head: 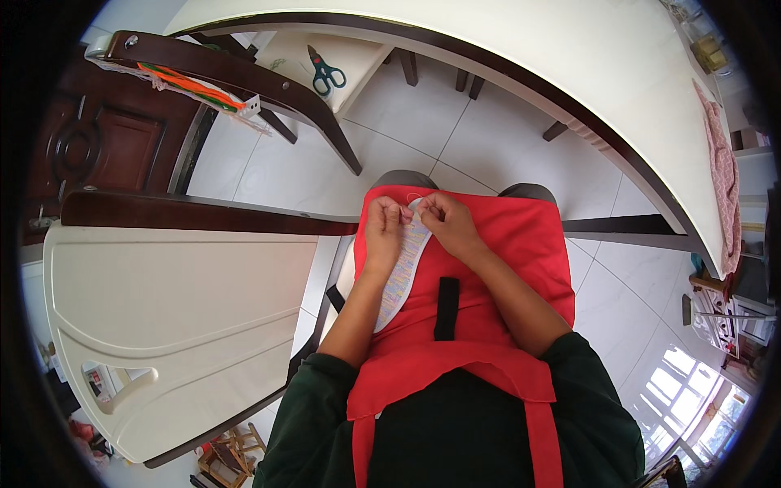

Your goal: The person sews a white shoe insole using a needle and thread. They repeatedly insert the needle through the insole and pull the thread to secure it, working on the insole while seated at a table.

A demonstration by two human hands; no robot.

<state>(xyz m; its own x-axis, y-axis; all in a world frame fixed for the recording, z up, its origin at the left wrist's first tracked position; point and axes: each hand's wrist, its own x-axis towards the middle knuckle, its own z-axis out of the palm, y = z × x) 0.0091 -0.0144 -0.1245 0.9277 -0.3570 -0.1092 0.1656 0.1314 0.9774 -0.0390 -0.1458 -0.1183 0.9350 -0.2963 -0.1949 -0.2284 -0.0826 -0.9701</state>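
A long insole (404, 274) with a pale multicoloured pattern and white edging lies slanted on the red apron (512, 250) over my lap. My right hand (448, 221) pinches at its upper end, fingertips against the edge. Just to the left, my left hand (384, 227) has its thumb and fingers drawn together over the insole's side. Whatever sits between those left fingertips is too small to make out. A thin pale loop of thread (415, 196) curls above the insole's tip, between both hands.
Scissors (328, 74) with dark green handles lie on a chair seat (293, 52) ahead. Orange and green thread bundles (189, 85) hang along that chair's back rail. A white table (549, 36) curves across the front, with a pink cloth (720, 183) at its right end. A chair back (183, 280) stands at left.
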